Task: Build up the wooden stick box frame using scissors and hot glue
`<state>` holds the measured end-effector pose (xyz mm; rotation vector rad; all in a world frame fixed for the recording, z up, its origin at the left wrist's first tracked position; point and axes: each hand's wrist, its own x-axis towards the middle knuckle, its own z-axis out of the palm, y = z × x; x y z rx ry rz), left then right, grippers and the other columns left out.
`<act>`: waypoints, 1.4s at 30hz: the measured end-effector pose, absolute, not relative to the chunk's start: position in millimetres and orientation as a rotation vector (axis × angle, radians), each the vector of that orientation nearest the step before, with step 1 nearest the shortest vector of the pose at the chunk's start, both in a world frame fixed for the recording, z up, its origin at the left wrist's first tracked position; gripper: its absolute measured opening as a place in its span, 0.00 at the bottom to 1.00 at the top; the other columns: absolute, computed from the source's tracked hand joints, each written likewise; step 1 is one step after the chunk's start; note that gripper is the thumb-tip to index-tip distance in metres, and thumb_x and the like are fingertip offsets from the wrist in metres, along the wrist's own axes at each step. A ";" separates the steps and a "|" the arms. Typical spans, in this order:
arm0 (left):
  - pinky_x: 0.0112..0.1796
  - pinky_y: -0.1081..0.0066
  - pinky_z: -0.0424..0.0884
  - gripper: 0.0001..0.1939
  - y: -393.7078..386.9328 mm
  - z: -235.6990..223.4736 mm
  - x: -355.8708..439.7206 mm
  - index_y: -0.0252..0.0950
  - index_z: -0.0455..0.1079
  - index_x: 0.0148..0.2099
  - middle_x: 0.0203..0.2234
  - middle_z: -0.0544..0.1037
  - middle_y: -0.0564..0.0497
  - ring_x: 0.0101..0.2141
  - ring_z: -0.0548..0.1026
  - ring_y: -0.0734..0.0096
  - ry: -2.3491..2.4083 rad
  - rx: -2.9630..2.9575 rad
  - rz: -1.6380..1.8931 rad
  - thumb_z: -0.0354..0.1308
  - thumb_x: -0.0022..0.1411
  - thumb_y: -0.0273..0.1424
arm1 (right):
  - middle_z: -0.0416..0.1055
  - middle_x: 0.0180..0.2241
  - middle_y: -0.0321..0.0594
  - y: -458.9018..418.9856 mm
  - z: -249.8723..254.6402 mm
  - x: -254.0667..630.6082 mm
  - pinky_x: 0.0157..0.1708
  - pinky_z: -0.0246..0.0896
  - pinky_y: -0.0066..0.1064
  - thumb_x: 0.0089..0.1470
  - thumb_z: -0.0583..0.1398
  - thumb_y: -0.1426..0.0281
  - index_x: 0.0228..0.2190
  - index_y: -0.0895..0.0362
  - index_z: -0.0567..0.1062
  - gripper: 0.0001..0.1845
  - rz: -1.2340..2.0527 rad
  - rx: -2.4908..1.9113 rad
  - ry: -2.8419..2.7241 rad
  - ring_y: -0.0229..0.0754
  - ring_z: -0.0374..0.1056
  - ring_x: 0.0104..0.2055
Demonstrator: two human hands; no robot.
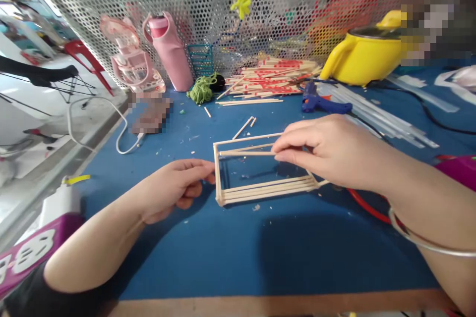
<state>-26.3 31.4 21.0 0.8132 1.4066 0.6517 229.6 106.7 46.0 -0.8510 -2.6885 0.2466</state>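
A rectangular frame of thin wooden sticks (256, 189) lies on the blue table top (238, 252). My left hand (174, 189) rests beside its left edge, fingers curled, fingertips pinching the left upright. My right hand (327, 151) reaches over the frame's right side and pinches a loose wooden stick (247, 153), holding it level across the frame's upper part. A metal bangle (416, 237) circles my right wrist.
Behind the frame lie a pile of sticks with red wrappers (271, 81), a blue glue gun (322, 103), clear glue rods (386, 119), green yarn (201, 90), a pink bottle (169, 52), a yellow pot (366, 54). A power strip (33, 247) sits at left; perforated metal screen (208, 5) behind.
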 end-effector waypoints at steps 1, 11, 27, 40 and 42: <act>0.15 0.83 0.41 0.15 30.5 21.1 -25.5 0.34 0.71 0.39 0.16 0.55 0.60 0.16 0.49 0.85 1.384 0.801 0.634 0.61 0.54 0.40 | 0.76 0.32 0.35 106.9 43.4 229.5 0.34 0.59 0.30 0.57 0.55 0.67 0.31 0.54 0.79 0.13 0.221 -0.839 -2.726 0.38 0.70 0.34; 0.14 0.82 0.42 0.16 27.0 11.6 -19.4 0.34 0.67 0.27 0.14 0.52 0.61 0.15 0.46 0.84 1.368 0.920 0.523 0.62 0.53 0.42 | 0.76 0.28 0.30 102.4 33.7 227.0 0.46 0.50 0.39 0.57 0.52 0.72 0.31 0.49 0.79 0.15 0.216 -0.674 -2.959 0.37 0.68 0.30; 0.13 0.86 0.60 0.19 29.6 8.7 -17.1 0.34 0.67 0.48 0.21 0.70 0.53 0.16 0.61 0.85 1.308 0.816 0.645 0.63 0.54 0.32 | 0.77 0.28 0.31 98.6 33.3 226.3 0.50 0.45 0.46 0.54 0.53 0.76 0.30 0.49 0.78 0.15 0.221 -0.658 -2.970 0.40 0.69 0.31; 0.16 0.87 0.64 0.26 27.0 1.5 -19.1 0.37 0.63 0.52 0.21 0.72 0.56 0.17 0.65 0.85 1.286 0.800 0.672 0.66 0.52 0.27 | 0.76 0.25 0.32 95.5 39.4 221.8 0.46 0.48 0.38 0.54 0.53 0.79 0.28 0.53 0.79 0.15 0.341 -0.695 -2.991 0.36 0.67 0.28; 0.16 0.88 0.63 0.23 27.9 0.0 -19.9 0.36 0.65 0.49 0.21 0.72 0.56 0.16 0.64 0.86 1.294 0.786 0.659 0.66 0.51 0.26 | 0.76 0.25 0.33 95.7 41.2 221.8 0.44 0.48 0.36 0.54 0.54 0.79 0.27 0.54 0.78 0.15 0.368 -0.703 -2.991 0.36 0.66 0.28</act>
